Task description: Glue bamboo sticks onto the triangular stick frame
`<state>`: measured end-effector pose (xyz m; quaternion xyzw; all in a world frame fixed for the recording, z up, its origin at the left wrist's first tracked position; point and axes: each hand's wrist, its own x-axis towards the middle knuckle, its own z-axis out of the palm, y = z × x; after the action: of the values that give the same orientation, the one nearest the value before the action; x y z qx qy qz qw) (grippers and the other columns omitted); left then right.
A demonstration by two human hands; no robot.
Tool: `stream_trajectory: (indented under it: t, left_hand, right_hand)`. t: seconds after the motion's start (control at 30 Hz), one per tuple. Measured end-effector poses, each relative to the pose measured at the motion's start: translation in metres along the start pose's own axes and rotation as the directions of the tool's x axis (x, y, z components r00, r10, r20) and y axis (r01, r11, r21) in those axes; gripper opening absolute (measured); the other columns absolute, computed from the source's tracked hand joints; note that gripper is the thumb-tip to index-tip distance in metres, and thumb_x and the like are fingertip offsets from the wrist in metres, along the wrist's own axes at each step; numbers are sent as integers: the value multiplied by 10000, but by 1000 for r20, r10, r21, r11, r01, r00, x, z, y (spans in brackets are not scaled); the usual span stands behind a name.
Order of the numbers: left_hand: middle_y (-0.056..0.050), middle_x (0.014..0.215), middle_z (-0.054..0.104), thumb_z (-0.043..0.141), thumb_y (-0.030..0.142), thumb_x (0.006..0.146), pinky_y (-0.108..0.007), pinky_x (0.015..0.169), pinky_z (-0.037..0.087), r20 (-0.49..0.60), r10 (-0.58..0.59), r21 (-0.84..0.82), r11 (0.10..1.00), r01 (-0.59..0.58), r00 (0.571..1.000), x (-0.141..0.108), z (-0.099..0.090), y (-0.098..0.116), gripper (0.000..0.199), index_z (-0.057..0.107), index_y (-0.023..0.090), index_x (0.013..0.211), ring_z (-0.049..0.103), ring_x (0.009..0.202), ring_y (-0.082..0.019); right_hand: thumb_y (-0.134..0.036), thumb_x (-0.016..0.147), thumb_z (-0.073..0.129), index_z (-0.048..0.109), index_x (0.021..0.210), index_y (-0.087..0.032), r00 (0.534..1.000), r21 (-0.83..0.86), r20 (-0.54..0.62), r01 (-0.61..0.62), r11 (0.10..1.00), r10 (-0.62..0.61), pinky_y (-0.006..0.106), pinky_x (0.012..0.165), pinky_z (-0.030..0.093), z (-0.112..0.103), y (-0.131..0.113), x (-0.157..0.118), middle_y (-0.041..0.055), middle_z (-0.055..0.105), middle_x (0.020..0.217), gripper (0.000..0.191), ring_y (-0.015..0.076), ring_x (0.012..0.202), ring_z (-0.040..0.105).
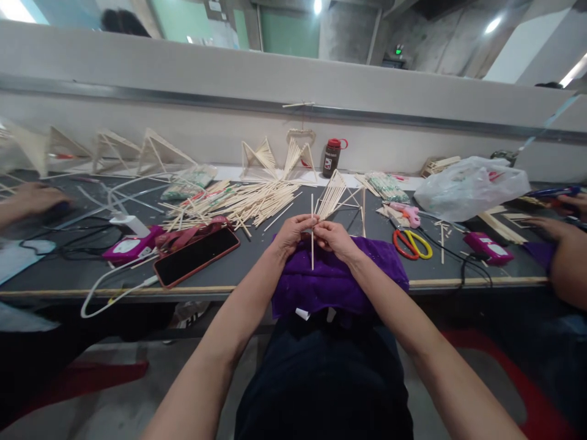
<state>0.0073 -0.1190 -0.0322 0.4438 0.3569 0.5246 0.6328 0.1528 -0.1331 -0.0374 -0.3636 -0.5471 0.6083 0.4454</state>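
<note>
Both hands meet over a folded purple cloth (293, 290) at the table's front edge. A thin, pale wooden stick (312, 260) stands nearly upright between them. My left hand (293, 234) pinches it with closed fingertips. From the other side, my right hand (337, 239) closes its fingers on the stick too; its inner fingers are partly hidden. Just behind the hands, a fan-shaped frame of wooden sticks (334, 192) rises from the table, its narrow end partly covered by my fingers.
Left of the hands lie a pile of loose sticks (261, 198) and a phone (197, 256). Scissors (411, 244), a pink glue gun (408, 215) and a plastic bag (472, 186) are on the right. A bottle (331, 159) stands behind. Other people's hands work at both sides.
</note>
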Motion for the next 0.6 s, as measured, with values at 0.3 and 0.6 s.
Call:
stream_trajectory:
  t: [0.3, 0.6]
  left_hand:
    - [-19, 622, 623, 855, 377, 516, -178, 449, 326, -78, 32, 32, 999, -29, 996, -3, 3, 4, 345, 709, 118, 691, 531, 555, -84]
    - [-34, 686, 662, 801, 335, 620, -145, 372, 285, -72, 41, -48, 998, -44, 997, 2, -2, 4, 295, 658, 119, 762, 513, 482, -54]
  right_hand:
    - [-440, 675, 669, 519, 697, -181, 994, -59, -98, 46, 997, -52, 182, 363, 181, 1, -4, -3, -86, 440, 397, 300, 44, 336, 318]
    - [-282, 668, 586, 474, 615, -187, 967, -4, -226, 118, 993, -116, 179, 336, 155, -4, -5, -2, -82, 423, 462, 156, 31, 343, 298]
